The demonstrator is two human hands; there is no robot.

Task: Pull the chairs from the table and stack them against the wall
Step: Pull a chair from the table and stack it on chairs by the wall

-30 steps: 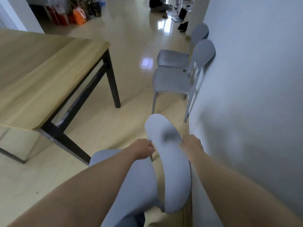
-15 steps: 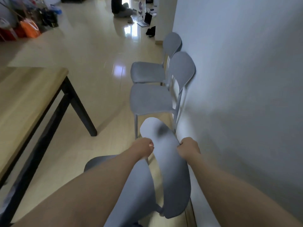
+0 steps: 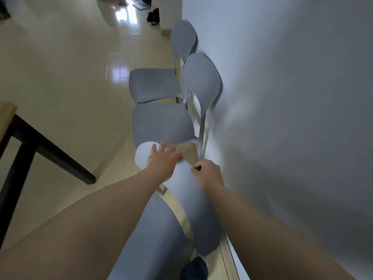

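Counted three grey chairs, one table and two hands.

Found far chair point(image 3: 153, 83) and middle chair point(image 3: 161, 122) side by side along the wall point(image 3: 282, 98), backrests toward it. Could not tell whether either backrest touches the wall.

Found near chair point(image 3: 193, 199) closest to the camera, next in line after the middle chair and just beside the wall. Saw the top of its backrest overlap the middle chair's seat edge. Could not tell whether the two touch.

Noted left hand point(image 3: 161, 158) laid on the top of the near chair's backrest, fingers straight and spread wide, gripping nothing. Noted right hand point(image 3: 210, 174) on the backrest's wall-side edge, fingers curled round that edge and holding it.

Recorded one corner of the table point(image 3: 8, 112) at the left edge, pale wood top on black legs, well apart from all three chairs.

Recorded one dark shoe point(image 3: 193, 267) at the bottom edge, beside the near chair's seat, and one dark bag point(image 3: 153, 16) on the floor far off.
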